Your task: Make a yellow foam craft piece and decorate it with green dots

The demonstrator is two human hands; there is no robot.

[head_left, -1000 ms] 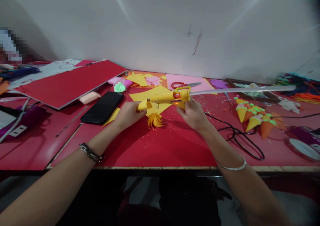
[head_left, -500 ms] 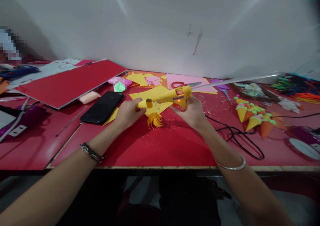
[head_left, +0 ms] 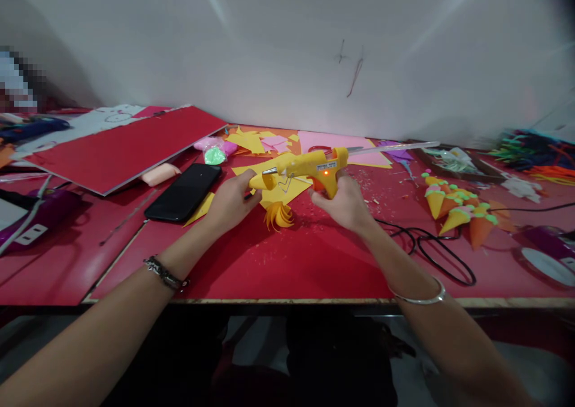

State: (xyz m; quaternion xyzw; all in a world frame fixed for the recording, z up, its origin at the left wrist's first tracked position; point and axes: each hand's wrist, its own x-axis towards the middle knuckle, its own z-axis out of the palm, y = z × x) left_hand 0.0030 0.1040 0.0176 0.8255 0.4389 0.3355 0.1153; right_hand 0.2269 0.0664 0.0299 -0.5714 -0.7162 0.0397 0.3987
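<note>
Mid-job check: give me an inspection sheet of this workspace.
Surface: red tabletop, pale-speckled around the middle.
Job's things: yellow plastic glue gun, its orange light lit, clear glue stick protruding from its rear; small yellow rolled piece at its metal nozzle, contact unclear; curled yellow paper fringe on the tabletop.
Clutter: black rectangular phone, large red flat board, small yellow and orange paper cones.
Hands: left hand grips the rolled piece; right hand grips the glue gun.
Cables: black cable looped at right; its ends cannot be traced.
Surroundings: plain grey wall behind.
</note>
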